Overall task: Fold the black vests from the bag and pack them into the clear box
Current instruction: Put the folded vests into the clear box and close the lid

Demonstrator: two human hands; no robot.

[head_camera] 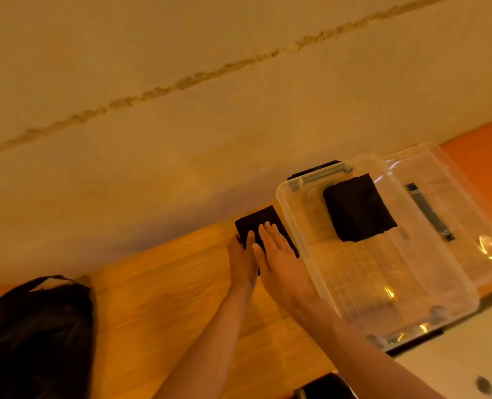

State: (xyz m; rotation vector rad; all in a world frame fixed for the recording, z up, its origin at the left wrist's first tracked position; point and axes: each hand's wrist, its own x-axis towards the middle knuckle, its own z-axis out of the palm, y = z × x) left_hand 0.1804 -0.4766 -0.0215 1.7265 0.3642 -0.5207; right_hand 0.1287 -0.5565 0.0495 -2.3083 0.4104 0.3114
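Folded black vest (260, 220), a small dark rectangle: lies flat on the wooden table (167, 298), close against the wall (181, 139) and just beside the left side of the clear box (397, 283). Pressed from above by the right hand (279, 254), fingers straight and spread on the cloth, nothing clenched. Met at its near left edge by the left hand (241, 260), fingers lying forward over that edge; cannot tell whether a thumb is tucked under to pinch or merely rests there. Looks, as a judgement, soft, thin and very light, with no stiffness of its own, so likely to sag or shed its layers if lifted by a single corner. Probably not slippery on the wood, and not fragile, so takes firm pressure without harm. Best taken at two opposite edges at once, fingers slid beneath and thumbs on top, clamping all layers together, or else carried flat between two palms. Calls only for a short lift over the rim to the right. Inside the box, at its far end, a second folded vest (357, 208); bare floor nearer, seemingly room enough for this one. Well apart at the lower left, dark and slumped, the bag (34, 335).
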